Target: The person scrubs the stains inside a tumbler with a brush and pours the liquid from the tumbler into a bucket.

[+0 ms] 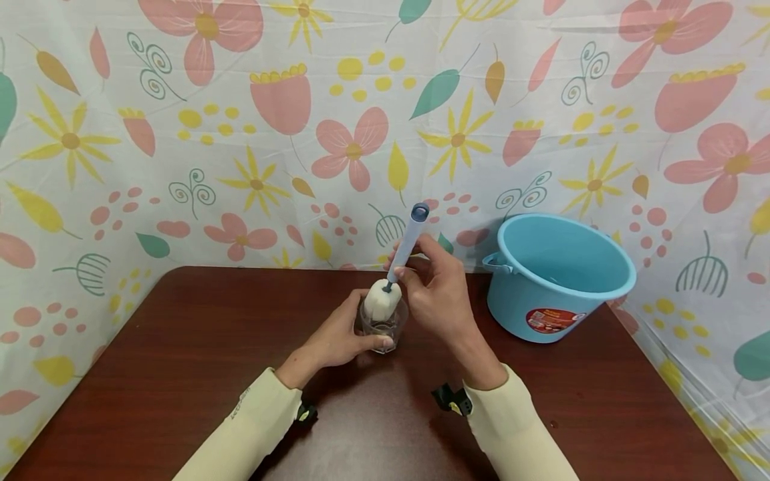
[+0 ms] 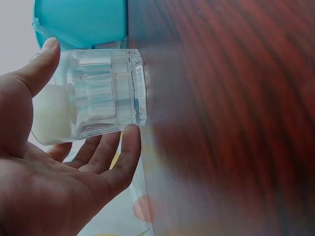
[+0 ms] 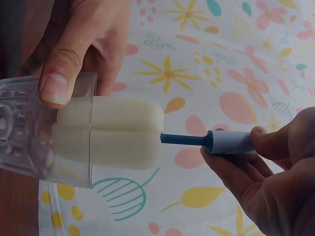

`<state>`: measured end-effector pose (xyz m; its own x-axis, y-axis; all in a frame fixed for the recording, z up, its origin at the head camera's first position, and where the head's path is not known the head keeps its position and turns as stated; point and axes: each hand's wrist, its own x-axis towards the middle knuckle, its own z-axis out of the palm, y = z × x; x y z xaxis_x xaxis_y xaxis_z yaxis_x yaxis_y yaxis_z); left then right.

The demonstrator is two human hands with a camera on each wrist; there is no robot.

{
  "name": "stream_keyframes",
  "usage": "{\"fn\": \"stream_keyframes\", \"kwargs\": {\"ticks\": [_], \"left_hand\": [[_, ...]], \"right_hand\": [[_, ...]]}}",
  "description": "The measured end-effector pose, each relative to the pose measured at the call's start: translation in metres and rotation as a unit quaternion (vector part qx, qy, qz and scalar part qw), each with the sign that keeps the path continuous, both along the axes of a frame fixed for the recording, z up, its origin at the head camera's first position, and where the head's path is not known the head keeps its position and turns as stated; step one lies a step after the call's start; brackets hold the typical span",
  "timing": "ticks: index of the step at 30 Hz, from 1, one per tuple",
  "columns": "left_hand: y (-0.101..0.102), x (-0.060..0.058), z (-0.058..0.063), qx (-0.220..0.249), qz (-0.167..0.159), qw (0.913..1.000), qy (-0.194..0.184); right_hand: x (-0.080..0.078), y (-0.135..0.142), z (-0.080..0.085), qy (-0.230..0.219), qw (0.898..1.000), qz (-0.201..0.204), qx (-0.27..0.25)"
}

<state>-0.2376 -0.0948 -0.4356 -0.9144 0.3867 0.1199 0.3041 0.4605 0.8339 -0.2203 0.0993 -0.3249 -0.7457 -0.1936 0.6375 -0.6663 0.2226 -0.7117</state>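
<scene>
My left hand (image 1: 339, 337) holds a clear drinking glass (image 1: 388, 329), its thumb on the near side and its fingers round the far side. In the left wrist view the glass's base is close to the tabletop; whether they touch I cannot tell. A cup-cleaning sponge brush has its cream sponge head (image 3: 110, 130) partly inside the glass, the top half standing above the rim. My right hand (image 1: 442, 297) pinches the brush's pale blue handle (image 1: 408, 242) near its lower end, between thumb and fingers. The handle leans up and to the right.
A light blue bucket (image 1: 562, 267) with a red label stands at the right back of the dark wooden table (image 1: 198, 334). Behind the table hangs a flowered cloth (image 1: 361, 87), which reaches down both sides.
</scene>
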Motion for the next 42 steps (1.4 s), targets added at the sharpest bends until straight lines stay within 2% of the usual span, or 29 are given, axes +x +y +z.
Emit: {"fn": "stream_keyframes", "kwargs": {"ticks": [26,42], "left_hand": [[-0.0008,-0.0005,0.002,-0.006,-0.005,0.9999,-0.012],[-0.0001,0.0012,0.0017,-0.006,-0.002,1.0,-0.004]], "right_hand": [[0.0009,-0.0025,0.0029,0.043,0.998,-0.012,0.041],[0.0048,-0.0035,0.0049,0.047,0.997,-0.02,0.052]]}}
